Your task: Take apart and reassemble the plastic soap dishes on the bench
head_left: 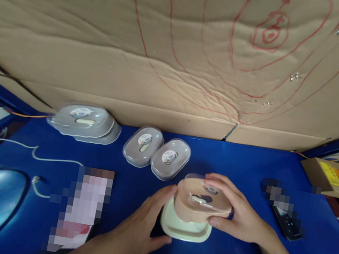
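The right hand (242, 218) is pinching a peach lidded box (190, 207) over a green dish (185, 236), near centre; the left hand (145, 215) is spreading around their left side. Grey lidded boxes (170, 158) are sitting far; a black device (290, 226) is lying right.

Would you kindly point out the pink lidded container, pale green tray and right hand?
Pink lidded container (191, 212): head view, front wall.
Pale green tray (182, 228): head view, bare inner surface.
Right hand (243, 215): head view, back of the hand.

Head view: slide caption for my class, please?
Right hand holds a peach container over a pale green tray; left hand alongside, grey containers behind.
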{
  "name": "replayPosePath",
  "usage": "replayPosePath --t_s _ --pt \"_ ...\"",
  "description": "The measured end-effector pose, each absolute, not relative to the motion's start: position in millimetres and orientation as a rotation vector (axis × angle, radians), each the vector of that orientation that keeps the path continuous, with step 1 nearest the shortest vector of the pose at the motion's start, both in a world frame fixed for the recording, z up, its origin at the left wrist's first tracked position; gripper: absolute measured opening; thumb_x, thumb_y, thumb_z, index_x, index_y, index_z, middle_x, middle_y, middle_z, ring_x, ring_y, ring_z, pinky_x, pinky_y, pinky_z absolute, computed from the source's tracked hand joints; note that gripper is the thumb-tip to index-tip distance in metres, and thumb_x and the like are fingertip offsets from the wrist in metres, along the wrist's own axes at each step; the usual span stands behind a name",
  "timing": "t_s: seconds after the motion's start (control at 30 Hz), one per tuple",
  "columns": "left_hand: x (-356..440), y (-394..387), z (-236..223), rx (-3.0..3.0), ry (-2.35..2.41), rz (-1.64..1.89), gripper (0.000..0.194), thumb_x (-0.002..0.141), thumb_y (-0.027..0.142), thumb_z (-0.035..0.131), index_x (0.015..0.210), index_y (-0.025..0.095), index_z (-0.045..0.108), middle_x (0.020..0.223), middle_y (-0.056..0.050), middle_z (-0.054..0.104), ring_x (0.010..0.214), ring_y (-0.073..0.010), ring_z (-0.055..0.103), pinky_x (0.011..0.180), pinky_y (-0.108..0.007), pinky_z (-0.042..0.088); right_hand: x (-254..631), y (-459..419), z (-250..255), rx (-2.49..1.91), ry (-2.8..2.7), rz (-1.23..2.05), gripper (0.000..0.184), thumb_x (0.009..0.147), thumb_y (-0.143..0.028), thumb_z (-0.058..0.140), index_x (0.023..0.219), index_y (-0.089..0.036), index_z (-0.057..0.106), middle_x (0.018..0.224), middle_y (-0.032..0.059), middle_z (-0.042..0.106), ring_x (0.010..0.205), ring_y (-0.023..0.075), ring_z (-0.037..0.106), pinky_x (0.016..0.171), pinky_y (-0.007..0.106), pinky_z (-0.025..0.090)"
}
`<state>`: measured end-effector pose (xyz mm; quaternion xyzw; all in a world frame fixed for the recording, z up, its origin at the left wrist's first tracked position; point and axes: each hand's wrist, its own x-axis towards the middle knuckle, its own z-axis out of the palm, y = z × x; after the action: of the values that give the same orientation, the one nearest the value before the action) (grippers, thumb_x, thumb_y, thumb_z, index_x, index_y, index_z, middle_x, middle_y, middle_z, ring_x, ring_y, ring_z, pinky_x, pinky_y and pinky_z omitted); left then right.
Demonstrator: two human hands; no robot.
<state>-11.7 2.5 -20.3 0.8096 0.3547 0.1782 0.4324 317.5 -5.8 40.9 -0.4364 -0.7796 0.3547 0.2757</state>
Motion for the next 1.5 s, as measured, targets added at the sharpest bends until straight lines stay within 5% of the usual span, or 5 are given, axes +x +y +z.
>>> replayPosePath --t_s 0.23,0.6,1.13,1.4,1.5 --pt "-9 6 -10 1.848 0.949 0.491 0.127 0.084 0.055 0.086 0.169 0.041 -0.006 0.172 -0.016 0.034 0.154 -0.0425 0.042 0.123 -0.069 0.038 295 -13 34 -1.105 -2.235 0.863 0.078 0.093 -0.054 0.078 0.157 -0.031 0.041 0.158 0.0143 0.046 0.151 0.0301 0.043 0.124 0.047 0.04" --pt "-10 4 -7 1.941 0.996 0.405 0.112 0.087 0.049 0.083 0.17 0.031 0.01 0.17 -0.019 0.037 0.154 -0.0423 0.042 0.124 -0.065 0.039 313 -5 32 -1.161 -2.106 0.816 0.075 0.095 -0.053 0.074 0.157 -0.029 0.041 0.161 0.0168 0.041 0.15 0.0359 0.044 0.12 0.052 0.045" --pt "-8 6 -3 2.145 0.858 0.421 0.108 0.086 0.032 0.084 0.167 0.036 0.014 0.168 -0.012 0.043 0.152 -0.0363 0.045 0.123 -0.058 0.042 337 22 -6 -1.582 -2.15 0.313 0.048 0.104 -0.039 0.063 0.149 -0.033 0.048 0.166 0.0119 0.044 0.159 0.038 0.031 0.122 0.072 0.026" --pt "-5 9 -3 2.17 0.874 0.435 0.102 0.091 0.041 0.079 0.168 0.032 0.013 0.168 -0.016 0.043 0.151 -0.0382 0.047 0.124 -0.059 0.04 299 -11 46 -1.145 -2.419 0.835 0.094 0.088 -0.06 0.08 0.165 -0.033 0.033 0.17 0.0131 0.04 0.155 0.0343 0.041 0.124 0.052 0.039" --pt "-5 9 -4 2.176 0.882 0.448 0.102 0.093 0.043 0.078 0.168 0.033 0.01 0.17 -0.016 0.04 0.153 -0.0379 0.045 0.124 -0.058 0.04 285 -16 49 -1.117 -2.46 0.856 0.078 0.093 -0.053 0.077 0.16 -0.033 0.041 0.167 0.0094 0.046 0.155 0.0299 0.041 0.127 0.05 0.036"
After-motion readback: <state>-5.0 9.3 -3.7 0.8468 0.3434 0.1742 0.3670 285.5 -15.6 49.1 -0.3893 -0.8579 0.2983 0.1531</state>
